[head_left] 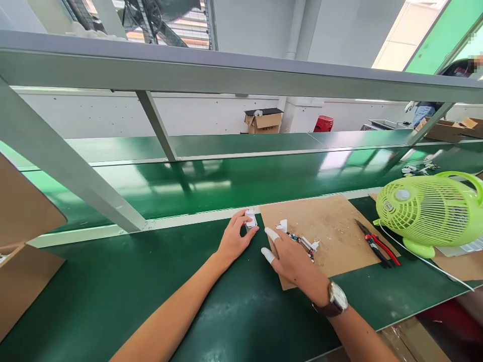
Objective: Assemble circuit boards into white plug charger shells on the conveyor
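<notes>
My left hand [236,238] rests on the green bench top with its fingers pinched round a small white plastic part [251,219] at the bench's far edge. My right hand [290,257], with white finger cots on the thumb and forefinger and a brown-strapped watch [335,300] on the wrist, lies over the near left corner of a brown board [332,226]. Its fingers are spread and hold nothing. Just beyond its fingertips lie another small white part [282,225] and a small wired assembly [304,243].
Red-handled cutters [377,245] lie on the board's right side. A lime-green desk fan [430,209] stands at the right, its white cord trailing forward. A green conveyor belt [226,176] runs behind the bench under a grey frame. Cardboard boxes [22,241] stand at the left. Another person is at the far right.
</notes>
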Available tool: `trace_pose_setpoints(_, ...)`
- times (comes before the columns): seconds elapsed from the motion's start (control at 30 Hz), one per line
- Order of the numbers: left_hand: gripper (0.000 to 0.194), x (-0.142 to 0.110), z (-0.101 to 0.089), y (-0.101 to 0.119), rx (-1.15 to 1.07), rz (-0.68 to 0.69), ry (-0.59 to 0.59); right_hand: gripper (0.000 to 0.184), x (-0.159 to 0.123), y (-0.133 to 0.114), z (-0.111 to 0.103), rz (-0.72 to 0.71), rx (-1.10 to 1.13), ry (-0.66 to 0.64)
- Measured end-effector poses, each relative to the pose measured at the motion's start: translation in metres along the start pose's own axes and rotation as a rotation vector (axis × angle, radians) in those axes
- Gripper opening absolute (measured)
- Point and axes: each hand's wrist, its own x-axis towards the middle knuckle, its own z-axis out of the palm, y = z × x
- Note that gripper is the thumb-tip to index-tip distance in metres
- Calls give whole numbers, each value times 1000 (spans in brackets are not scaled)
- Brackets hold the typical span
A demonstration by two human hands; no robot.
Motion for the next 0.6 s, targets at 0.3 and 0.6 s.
trace_pose_setpoints(0.3,29,-9,-7,4,-16,-89,-45,38,67,6,33,248,389,-123)
trace_pose_setpoints(0.6,28,-12,-4,8,195,-46,-25,54,47,12,68,85,364,-12)
